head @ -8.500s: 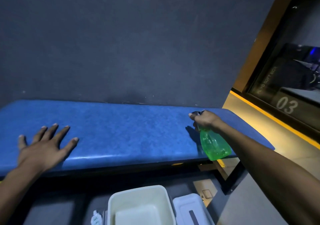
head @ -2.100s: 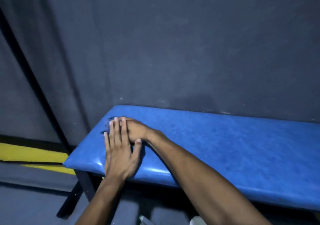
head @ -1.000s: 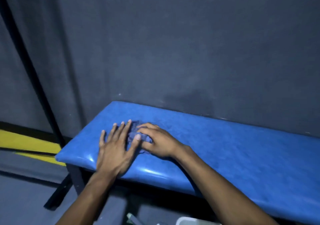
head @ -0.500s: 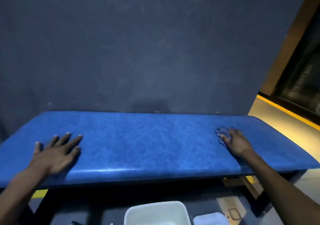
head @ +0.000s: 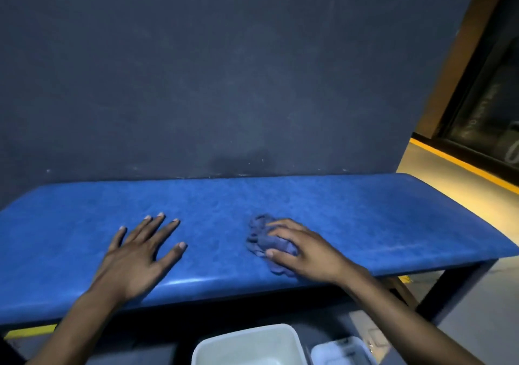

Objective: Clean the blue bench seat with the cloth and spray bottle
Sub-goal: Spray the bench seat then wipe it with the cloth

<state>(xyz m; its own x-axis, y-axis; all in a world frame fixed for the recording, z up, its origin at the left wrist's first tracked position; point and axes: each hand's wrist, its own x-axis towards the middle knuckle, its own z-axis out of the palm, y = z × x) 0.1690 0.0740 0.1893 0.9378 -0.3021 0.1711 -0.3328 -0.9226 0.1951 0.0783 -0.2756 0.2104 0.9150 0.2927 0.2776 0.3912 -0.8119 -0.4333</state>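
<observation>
Blue desk (head: pixel 351 218) against dark wall (head: pixel 224 69). My left hand (head: pixel 137 255) lies flat on it, fingers spread, holding nothing. My right hand (head: pixel 306 249) presses down on the crumpled cloth (head: pixel 261 241) mid-seat, fingers curled over it. White tub (head: pixel 247 345) sits below on the floor.

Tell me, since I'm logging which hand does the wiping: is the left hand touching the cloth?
Apart. The head view shows the left hand flat on the bench seat, with bare blue seat between it and the cloth under the right hand.
</observation>
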